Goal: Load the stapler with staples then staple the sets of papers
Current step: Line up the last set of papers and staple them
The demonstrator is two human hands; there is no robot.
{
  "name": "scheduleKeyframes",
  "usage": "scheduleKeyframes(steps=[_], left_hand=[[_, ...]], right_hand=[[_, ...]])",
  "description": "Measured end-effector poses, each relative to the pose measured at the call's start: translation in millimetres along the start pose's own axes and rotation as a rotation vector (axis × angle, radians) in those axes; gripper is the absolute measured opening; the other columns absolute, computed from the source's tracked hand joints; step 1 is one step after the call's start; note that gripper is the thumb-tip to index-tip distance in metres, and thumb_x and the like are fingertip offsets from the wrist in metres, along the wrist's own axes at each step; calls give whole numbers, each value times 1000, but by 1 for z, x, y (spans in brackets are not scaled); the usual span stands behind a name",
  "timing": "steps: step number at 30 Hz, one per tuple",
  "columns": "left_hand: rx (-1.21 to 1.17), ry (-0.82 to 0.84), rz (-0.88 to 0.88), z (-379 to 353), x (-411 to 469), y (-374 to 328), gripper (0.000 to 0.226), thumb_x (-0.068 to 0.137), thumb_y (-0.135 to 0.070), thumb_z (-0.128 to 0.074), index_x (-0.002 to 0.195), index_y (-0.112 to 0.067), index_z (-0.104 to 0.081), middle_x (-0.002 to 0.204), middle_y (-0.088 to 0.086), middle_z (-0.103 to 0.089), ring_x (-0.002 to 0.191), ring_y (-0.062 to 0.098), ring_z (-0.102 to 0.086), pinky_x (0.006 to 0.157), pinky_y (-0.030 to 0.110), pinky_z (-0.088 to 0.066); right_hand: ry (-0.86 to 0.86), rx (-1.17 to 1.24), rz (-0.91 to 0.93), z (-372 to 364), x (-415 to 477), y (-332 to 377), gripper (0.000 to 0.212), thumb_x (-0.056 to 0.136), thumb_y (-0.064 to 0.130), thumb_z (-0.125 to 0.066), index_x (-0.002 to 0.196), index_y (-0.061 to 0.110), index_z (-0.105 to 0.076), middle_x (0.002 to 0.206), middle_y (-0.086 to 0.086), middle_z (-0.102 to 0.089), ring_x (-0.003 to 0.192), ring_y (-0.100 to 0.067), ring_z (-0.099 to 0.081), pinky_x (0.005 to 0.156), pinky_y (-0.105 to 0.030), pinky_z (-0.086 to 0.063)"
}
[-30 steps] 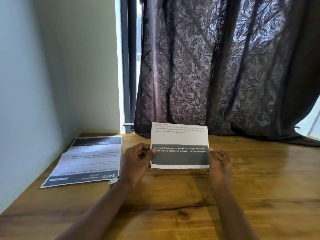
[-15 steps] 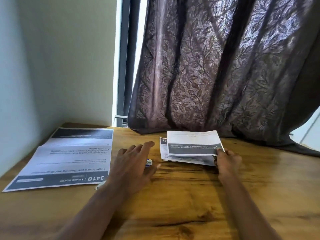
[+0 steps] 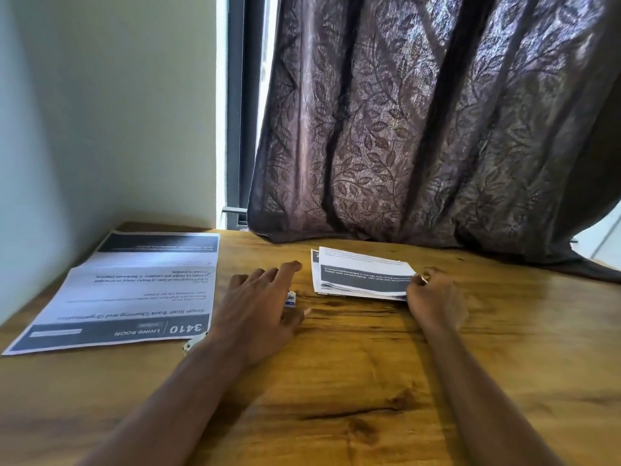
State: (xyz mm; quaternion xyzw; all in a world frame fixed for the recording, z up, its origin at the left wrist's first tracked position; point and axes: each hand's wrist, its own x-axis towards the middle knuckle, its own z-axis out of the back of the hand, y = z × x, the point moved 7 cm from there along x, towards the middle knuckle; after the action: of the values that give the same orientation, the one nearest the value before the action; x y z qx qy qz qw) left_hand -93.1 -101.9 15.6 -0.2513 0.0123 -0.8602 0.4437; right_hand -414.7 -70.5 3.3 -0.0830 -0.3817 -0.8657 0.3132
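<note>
A wooden tabletop [image 3: 336,381] stands by a pale wall [image 3: 100,112] and a dark curtain [image 3: 420,129] with leaves on it.

The right hand [image 3: 433,297] pinches the near right corner of a small set of papers [image 3: 363,274]. Its grip is tight on that corner. The papers lie on the tabletop in front of the curtain.

The left hand [image 3: 258,307] is flat with its fingers straight and spread, so its grip is loose and holds nothing. It lies over a little blue and white box [image 3: 291,297], and only the end of the box peeks out. What is inside the box cannot be seen.

A big printed sheet [image 3: 134,290] lies flat at the left. A small white thing [image 3: 193,343] peeks out by the left wrist, too hidden to tell what it is.
</note>
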Motion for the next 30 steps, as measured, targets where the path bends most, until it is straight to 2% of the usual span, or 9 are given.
scheduleKeyframes(steps=[4,8,12,15,19,24,27,29,30], left_hand=[[-5,-5,-1,0,-2,0,77,93,-66,-52,154,-36,-16,148,-8,-55,137,17,-48,115,42,-33],[-9,3,0,0,-4,0,78,93,-67,-52,154,-36,-15,150,-7,-53,139,18,-46,117,44,-31],[10,1,0,1,-3,0,78,91,-70,-51,154,-35,-20,149,-6,-55,138,19,-48,117,45,-31],[5,-23,12,5,-2,-1,74,91,-71,-50,152,-35,-28,149,-6,-56,138,21,-48,116,47,-31],[-16,-112,52,28,-8,7,64,93,-66,-53,147,-33,-42,148,-5,-55,136,21,-48,115,46,-34],[46,-253,136,69,-30,51,58,89,-59,-64,138,-29,-53,141,0,-59,131,24,-52,105,47,-41],[52,-132,236,73,-44,98,75,80,-76,-57,139,-31,-51,147,0,-55,136,26,-49,105,50,-42],[88,41,226,63,-48,120,85,76,-84,-49,144,-34,-44,155,-4,-45,141,22,-44,109,51,-39],[106,136,203,55,-47,128,80,81,-80,-49,148,-36,-40,159,-5,-39,144,21,-41,112,51,-36]], right_hand=[[48,-34,86,-12,2,1,30,93,31,-57,119,27,-72,113,-7,-73,110,-34,-61,85,-39,-51],[73,-75,89,-16,3,-1,34,94,38,-56,123,25,-69,121,-9,-69,118,-33,-55,92,-41,-45],[21,-94,120,-4,-8,9,58,96,44,-54,148,21,-41,144,-15,-50,132,-36,-42,103,-51,-36],[52,54,267,1,-38,36,63,98,47,-52,153,25,-33,149,-12,-45,136,-35,-39,106,-53,-36],[263,268,475,-9,-104,79,55,100,51,-48,149,27,-42,149,-4,-47,139,-24,-40,113,-48,-36],[443,154,811,-12,-166,115,62,96,64,-31,147,31,-44,151,3,-43,141,-17,-34,115,-37,-29],[483,56,929,-16,-181,124,69,93,69,-23,150,33,-39,156,4,-38,145,-18,-30,117,-37,-24],[501,29,960,-19,-184,128,64,97,66,-29,152,32,-36,159,3,-35,146,-18,-28,119,-37,-22],[508,25,962,-19,-183,130,61,100,63,-31,152,32,-35,160,3,-34,147,-17,-27,119,-37,-21]])
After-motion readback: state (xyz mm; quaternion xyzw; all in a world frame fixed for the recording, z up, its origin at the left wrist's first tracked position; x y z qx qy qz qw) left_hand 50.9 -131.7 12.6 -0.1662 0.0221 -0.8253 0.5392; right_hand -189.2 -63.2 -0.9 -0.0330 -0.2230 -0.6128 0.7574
